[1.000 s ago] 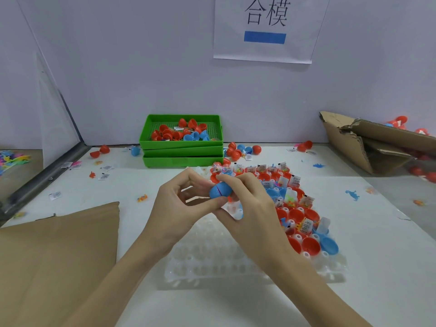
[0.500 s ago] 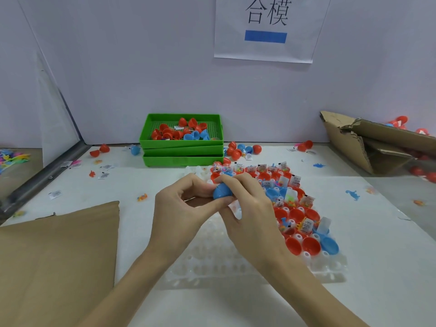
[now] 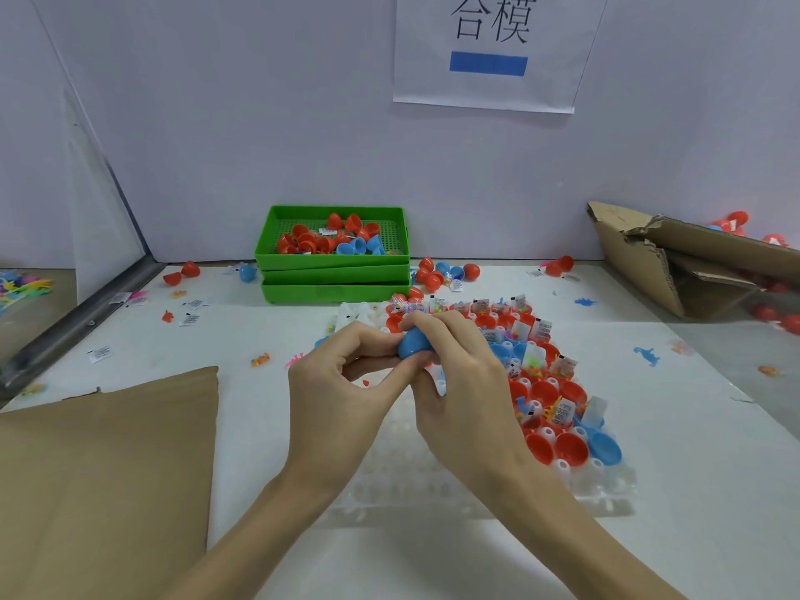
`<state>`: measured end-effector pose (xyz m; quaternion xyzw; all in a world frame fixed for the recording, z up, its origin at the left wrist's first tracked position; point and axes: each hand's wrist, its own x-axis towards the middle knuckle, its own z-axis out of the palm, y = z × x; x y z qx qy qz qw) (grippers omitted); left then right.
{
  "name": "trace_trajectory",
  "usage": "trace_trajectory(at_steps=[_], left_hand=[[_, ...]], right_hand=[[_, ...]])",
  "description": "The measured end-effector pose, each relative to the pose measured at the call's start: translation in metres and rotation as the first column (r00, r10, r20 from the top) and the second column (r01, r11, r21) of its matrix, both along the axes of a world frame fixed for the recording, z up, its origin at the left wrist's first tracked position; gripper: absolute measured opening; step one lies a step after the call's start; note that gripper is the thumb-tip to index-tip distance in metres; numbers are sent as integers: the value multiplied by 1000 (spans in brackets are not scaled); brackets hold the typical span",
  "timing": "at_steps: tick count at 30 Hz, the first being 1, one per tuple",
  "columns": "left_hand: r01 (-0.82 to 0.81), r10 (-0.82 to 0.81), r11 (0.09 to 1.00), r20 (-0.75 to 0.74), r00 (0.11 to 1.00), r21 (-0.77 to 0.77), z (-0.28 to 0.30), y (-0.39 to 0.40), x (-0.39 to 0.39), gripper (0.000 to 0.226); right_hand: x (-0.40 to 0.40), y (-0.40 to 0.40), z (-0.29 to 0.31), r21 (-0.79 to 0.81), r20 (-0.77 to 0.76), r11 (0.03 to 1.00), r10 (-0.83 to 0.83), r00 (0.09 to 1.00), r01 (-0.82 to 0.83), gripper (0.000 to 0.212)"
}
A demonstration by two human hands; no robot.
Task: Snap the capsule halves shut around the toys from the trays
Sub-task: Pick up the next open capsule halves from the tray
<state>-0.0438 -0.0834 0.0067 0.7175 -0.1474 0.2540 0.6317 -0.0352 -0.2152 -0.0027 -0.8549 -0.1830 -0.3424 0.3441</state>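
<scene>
1 head view, looking forward and down, near white table [image 3: 692, 426]

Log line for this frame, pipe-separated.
step: closing capsule | left hand: grips blue capsule | right hand: grips blue capsule | white tray: open red and blue halves remain

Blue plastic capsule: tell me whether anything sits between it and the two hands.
Nothing visible does. The blue plastic capsule is already pinched directly between the fingers of the left hand and the right hand, above the white plastic moulded tray. Its underside is hidden behind the fingers.
</scene>
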Motion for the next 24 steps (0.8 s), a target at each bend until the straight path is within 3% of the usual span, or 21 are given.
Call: trace_trajectory(at_steps=[7,10,15,19,24], left_hand=[[57,-60,997,-64,996,-57,-1,1,4,31],[98,-116,988,-148,982,-123,1,4,8,21],[231,-383,874,-311,870,-428,9,12,12,30],[299,-510,803,-337,791,-515,7,11,12,32],[311,-550,777,-349,759,-548,6,10,13,38]], right_hand=[[3,-5,2,-36,-1,999,12,1000,-12,53],[6,-6,2,-26,-25,999,25,999,-26,60],[7,-7,2,46,-9,995,85,996,-85,54],[5,-6,3,97,-9,985,147,989,-145,50],[4,-8,4,142,2,972,188,982,-186,43]])
